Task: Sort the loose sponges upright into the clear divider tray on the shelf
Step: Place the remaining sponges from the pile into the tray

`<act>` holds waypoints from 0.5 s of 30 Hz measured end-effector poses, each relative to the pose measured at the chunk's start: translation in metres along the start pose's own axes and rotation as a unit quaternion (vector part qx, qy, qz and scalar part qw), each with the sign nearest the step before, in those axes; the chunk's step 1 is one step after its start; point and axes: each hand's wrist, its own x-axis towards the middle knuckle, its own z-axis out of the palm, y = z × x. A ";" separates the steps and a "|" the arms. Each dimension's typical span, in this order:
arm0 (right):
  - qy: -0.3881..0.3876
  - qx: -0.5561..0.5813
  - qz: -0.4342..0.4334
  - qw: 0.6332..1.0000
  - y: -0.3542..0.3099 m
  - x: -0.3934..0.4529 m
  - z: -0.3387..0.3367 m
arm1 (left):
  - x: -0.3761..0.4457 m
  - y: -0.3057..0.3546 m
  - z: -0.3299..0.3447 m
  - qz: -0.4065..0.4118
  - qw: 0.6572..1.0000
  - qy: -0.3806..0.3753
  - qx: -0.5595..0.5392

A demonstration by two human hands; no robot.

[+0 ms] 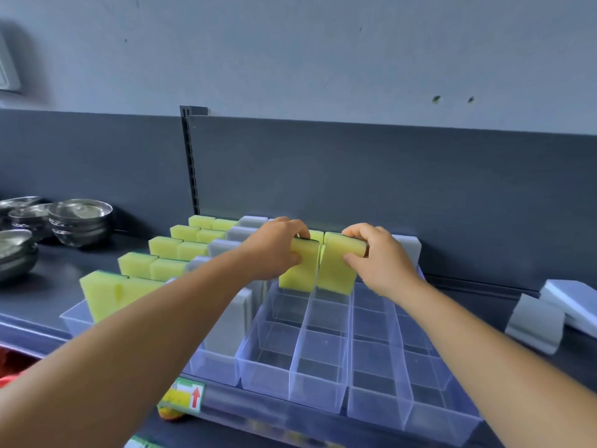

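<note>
Yellow sponges, two of them, are held upright side by side at the far end of the clear divider tray point(318, 376) on the dark shelf point(64, 263). Head view only. Left hand point(277, 247) grips the left yellow sponge point(298, 270), fingers curled over its top edge, thumb on the near face. Right hand point(381, 257) grips the right yellow sponge point(336, 266) the same way, fingers wrapped over the top right corner, thumb pressing the near face. Both sponges touch along their inner edges, lower ends dipping into two adjacent middle lanes of the tray; whether they reach the tray floor, cannot tell.

Left lanes of the tray hold rows of yellow sponges point(135, 265) standing upright, running from near to far. Next lane to the right holds grey sponges point(227, 318), also upright. Near compartments of the middle and right lanes show only clear walls. One more grey sponge point(408, 247) stands at the far right end of the tray, just beside the right hand.

Loose grey sponges point(536, 324) lie on the shelf right of the tray, well apart from the hands. Steel bowls point(80, 221) are stacked far left. Price tag point(185, 397) with a red arrow hangs on the shelf's near edge.
</note>
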 end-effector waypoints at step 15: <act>-0.109 -0.160 -0.024 0.981 0.008 0.024 0.026 | 0.035 -0.015 0.027 0.046 0.976 -0.111 0.180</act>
